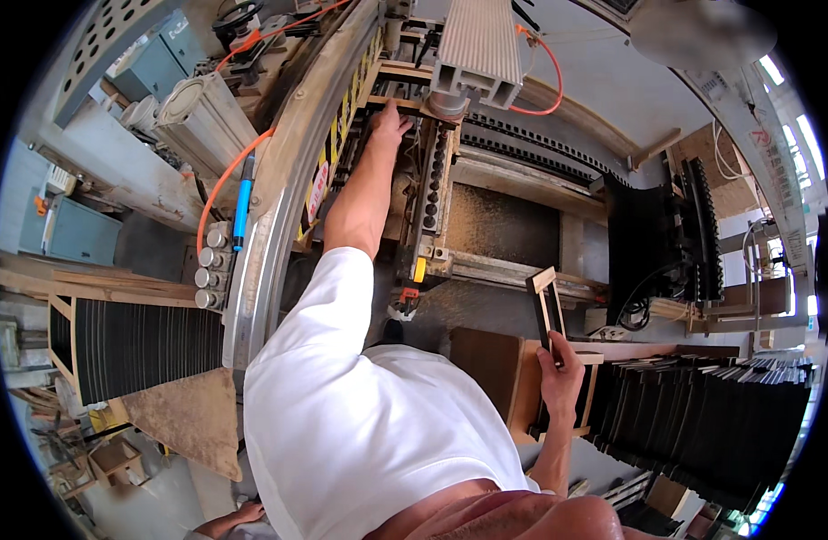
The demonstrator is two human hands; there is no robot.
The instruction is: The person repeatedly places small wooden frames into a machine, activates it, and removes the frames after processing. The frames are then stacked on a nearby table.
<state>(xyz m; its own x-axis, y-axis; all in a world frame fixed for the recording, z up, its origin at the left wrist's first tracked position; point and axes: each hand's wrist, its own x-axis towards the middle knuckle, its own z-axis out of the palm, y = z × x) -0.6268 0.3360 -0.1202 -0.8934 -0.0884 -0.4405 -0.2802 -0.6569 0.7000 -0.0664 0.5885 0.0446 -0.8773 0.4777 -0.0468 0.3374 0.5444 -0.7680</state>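
Left: frame has yellow-black striped hazard tape along its inner side. Red-and-white sticker toward the tape's near end, pale lettering on red, running along the frame, small and skewed. Right: white beam carries a round red logo with dark characters just on its near side, bent by the lens. Larger dark letters nearer along the same beam, partly legible. Faint small print at the beam's far part, too small to read.
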